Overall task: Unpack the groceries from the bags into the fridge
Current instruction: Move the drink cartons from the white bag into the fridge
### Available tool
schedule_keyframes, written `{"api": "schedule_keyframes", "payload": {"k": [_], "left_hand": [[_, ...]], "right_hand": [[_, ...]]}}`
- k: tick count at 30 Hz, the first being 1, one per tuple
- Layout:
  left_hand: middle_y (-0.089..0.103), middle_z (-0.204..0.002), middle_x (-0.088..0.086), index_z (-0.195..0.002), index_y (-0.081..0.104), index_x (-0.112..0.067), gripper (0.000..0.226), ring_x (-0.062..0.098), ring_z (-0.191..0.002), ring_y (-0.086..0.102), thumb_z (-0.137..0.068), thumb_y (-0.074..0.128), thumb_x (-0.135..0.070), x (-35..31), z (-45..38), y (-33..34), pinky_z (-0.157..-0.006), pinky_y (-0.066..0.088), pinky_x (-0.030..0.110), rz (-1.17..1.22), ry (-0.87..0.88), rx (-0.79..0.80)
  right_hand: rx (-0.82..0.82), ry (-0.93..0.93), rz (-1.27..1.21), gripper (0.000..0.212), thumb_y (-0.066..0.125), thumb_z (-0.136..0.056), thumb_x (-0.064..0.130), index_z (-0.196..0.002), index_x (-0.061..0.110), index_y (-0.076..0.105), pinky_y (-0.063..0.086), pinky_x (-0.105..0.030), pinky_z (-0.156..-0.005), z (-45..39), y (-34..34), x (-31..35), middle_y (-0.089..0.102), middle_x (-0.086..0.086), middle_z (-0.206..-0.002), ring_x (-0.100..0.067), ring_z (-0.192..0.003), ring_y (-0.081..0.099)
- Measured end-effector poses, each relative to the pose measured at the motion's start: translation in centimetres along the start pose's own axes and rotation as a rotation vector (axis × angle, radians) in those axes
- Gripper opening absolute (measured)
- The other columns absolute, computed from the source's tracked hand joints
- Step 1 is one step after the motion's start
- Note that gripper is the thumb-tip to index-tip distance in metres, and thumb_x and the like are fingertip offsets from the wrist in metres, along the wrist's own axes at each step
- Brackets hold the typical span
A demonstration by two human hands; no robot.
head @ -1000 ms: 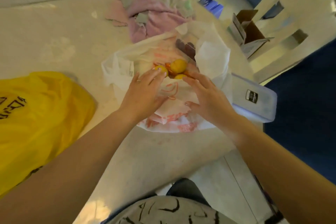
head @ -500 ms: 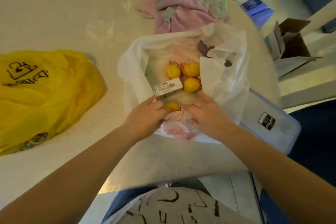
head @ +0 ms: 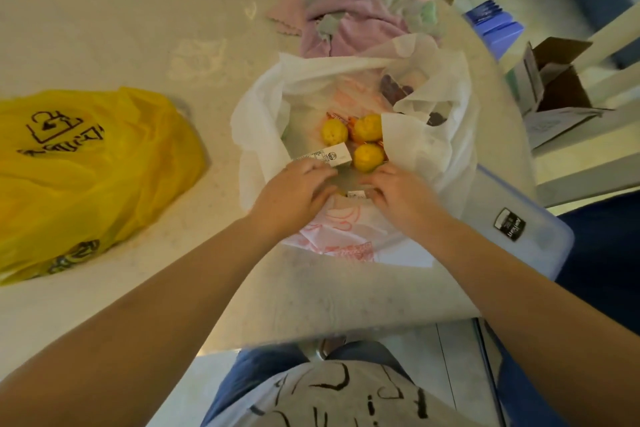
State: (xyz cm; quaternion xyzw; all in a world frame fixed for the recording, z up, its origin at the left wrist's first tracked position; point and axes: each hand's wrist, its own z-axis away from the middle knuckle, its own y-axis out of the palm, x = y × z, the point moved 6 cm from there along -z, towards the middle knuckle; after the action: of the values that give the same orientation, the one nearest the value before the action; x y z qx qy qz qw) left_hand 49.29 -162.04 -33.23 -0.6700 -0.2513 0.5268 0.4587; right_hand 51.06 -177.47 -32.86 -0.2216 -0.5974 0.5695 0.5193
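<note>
Left hand [head: 294, 192] and right hand [head: 403, 196] each grasp the near rim of the white bag [head: 433, 146], lemons [head: 367, 157] inside, on the tabletop [head: 138, 45].

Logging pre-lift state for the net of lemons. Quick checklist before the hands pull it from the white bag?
1. White bag mouth spread open: ok.
2. Lemons visible inside, three in sight: ok.
3. Left hand at the bag's near edge, fingers curled by the white label: ok.
4. Right hand gripping the lemons' net: cannot tell.
5. Yellow bag lies apart to the left: ok.
6. Fridge in view: not ok.
</note>
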Motion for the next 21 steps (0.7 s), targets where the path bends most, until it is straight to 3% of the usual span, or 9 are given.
{"api": "schedule_keyframes", "payload": {"k": [3,8,13,17,21], "left_hand": [[0.052,-0.131,0.005,-0.133,0.051,-0.016,0.040,0.023,-0.113,0.051,-0.094,0.051,-0.028,0.2,-2.6,-0.4,-0.085,0.036,0.026,0.030,-0.081,-0.003],[0.052,-0.128,0.011,-0.131,0.050,-0.014,0.044,0.032,-0.112,0.052,-0.089,0.058,-0.025,1.5,-4.8,0.9,-0.087,0.043,0.037,-0.019,-0.195,0.088],[0.057,-0.119,0.015,-0.126,0.053,-0.017,0.041,0.037,-0.102,0.056,-0.085,0.058,-0.019,3.0,-5.6,1.8,-0.078,0.046,0.042,-0.092,-0.233,0.120],[0.063,-0.099,0.012,-0.111,0.059,-0.018,0.028,0.034,-0.089,0.059,-0.083,0.057,-0.021,3.4,-5.8,1.7,-0.061,0.037,0.033,-0.087,-0.245,0.115],[0.061,-0.103,0.012,-0.117,0.061,-0.017,0.036,0.032,-0.096,0.056,-0.082,0.062,-0.022,4.4,-4.9,0.7,-0.067,0.035,0.030,0.047,-0.294,-0.007]], "right_hand": [[0.147,0.049,0.176,0.038,0.059,-0.089,0.030,-0.126,0.022,0.057,0.042,-0.037,-0.096,-0.9,0.9,-1.3,0.051,-0.003,-0.127,-0.024,-0.112,0.051],[0.175,-0.014,0.355,0.055,0.059,-0.087,0.040,-0.137,0.023,0.044,0.032,-0.035,-0.106,-0.3,2.4,-1.2,0.042,-0.001,-0.140,-0.023,-0.128,0.039],[0.115,0.037,0.295,0.045,0.058,-0.085,0.041,-0.127,0.024,0.052,0.040,-0.034,-0.096,-0.7,2.5,-1.6,0.051,0.000,-0.131,-0.022,-0.120,0.046],[0.039,0.166,0.210,0.043,0.061,-0.081,0.049,-0.118,0.028,0.055,0.045,-0.033,-0.087,-1.2,1.5,-2.6,0.057,0.004,-0.119,-0.019,-0.112,0.051],[-0.119,0.261,0.139,0.050,0.067,-0.078,0.051,-0.117,0.023,0.054,0.046,-0.033,-0.079,-1.9,0.2,-2.8,0.057,0.003,-0.114,-0.019,-0.108,0.054]]}}
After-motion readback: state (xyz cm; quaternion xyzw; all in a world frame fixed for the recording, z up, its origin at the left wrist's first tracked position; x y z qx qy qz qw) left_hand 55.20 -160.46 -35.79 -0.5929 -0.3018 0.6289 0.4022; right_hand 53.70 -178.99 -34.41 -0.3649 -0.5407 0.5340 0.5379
